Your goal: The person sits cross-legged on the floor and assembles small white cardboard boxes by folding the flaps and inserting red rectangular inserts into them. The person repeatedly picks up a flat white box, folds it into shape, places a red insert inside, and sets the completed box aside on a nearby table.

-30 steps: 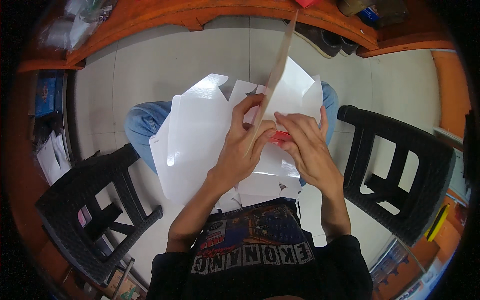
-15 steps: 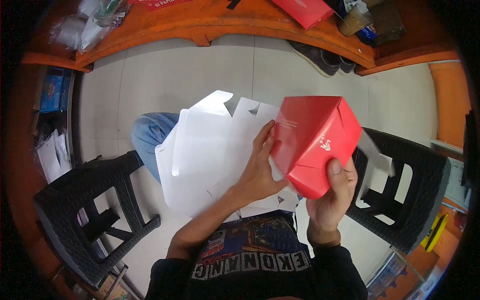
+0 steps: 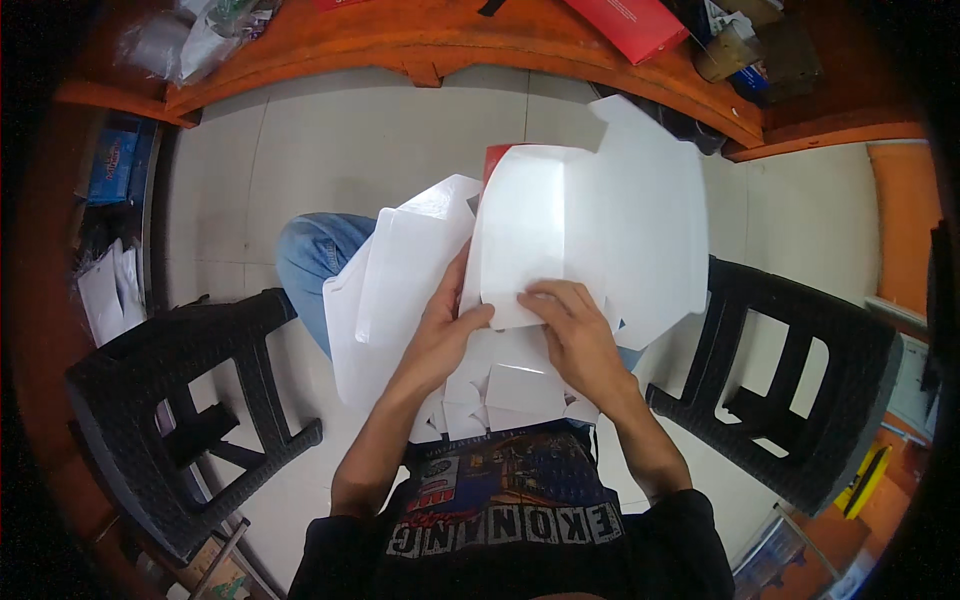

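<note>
A partly folded cardboard box (image 3: pixel 524 220), white inside and red outside, stands tilted over my lap with its wide lid flap (image 3: pixel 655 215) spread to the right. My left hand (image 3: pixel 447 330) grips its near left corner, thumb on the white edge and the other fingers behind the wall. With bent fingers, my right hand (image 3: pixel 577 328) pinches the near edge of the box; its thumb is hidden. Beneath and to the left, flat white cardboard blanks (image 3: pixel 385 300) with cut tabs and slots rest across my legs.
Black plastic stools stand on the left (image 3: pixel 190 410) and right (image 3: pixel 800 370). Across the far side runs an orange wooden table (image 3: pixel 340 75), bearing a red box (image 3: pixel 630 25), plastic bags (image 3: pixel 195 45) and a cup (image 3: pixel 728 55). Dark shoes lie beneath it, partly covered by the lid flap.
The box has turned from its red outside to its white inside, and its lid flap now spreads right. Both hands have shifted to its near edge.
</note>
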Demonstrator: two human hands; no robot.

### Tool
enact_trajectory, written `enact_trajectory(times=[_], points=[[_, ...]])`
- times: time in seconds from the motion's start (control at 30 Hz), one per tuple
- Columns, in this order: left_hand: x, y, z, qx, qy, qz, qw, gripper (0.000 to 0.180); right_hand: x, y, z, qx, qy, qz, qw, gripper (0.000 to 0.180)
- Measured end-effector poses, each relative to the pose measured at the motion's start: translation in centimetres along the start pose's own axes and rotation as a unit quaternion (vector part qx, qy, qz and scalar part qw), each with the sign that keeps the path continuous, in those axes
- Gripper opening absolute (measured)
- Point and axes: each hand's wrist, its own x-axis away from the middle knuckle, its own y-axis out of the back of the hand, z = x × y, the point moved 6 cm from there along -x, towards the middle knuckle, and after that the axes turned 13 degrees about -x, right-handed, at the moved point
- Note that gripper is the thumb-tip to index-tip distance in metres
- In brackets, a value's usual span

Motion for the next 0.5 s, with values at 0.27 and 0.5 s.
enact_trajectory(times=[0.27,0.5], points=[[2.6,0.7,-5.0,-0.419,-0.370,0.064,0.827,0.051,-0.6,3.6,0.1,-0.209,-0.183,0.012,0.961,0.016],[0.4,-1.0,-4.9,-0.462,-0.525,-0.017,0.714,0.033,-0.5,4.1,0.6,-0.206,-0.133,-0.016,0.969,0.017]])
